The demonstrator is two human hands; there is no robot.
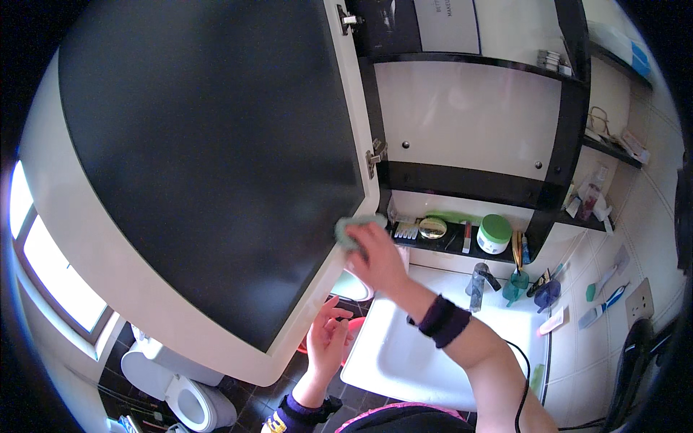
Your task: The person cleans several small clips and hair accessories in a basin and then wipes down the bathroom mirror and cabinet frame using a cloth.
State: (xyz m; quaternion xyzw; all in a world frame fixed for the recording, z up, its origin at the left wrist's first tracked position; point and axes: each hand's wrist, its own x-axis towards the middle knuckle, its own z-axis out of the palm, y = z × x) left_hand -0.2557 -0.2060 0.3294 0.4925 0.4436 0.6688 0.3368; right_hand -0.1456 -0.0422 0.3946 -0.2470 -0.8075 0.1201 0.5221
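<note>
A grey-green cloth (346, 231) is pressed by my right hand (377, 260) against the lower hinge-side corner of the open cabinet door (216, 151). The door has a dark inner panel and a white frame. My left hand (326, 338) is just beneath the door's bottom edge, fingers apart and holding nothing visible. Whether its fingertips touch the frame I cannot tell. To the right of the cloth, the bottom shelf (433, 246) carries a comb (406, 231), a round gold case (433, 228) and a green-lidded jar (494, 234).
Below the cabinet is a white sink (417, 346), with a faucet (477, 287), a teal cup (515, 287) and a purple cup (547, 295) along its back. A red basin (354, 330) sits partly hidden behind my left hand. A toilet (189, 403) stands at lower left.
</note>
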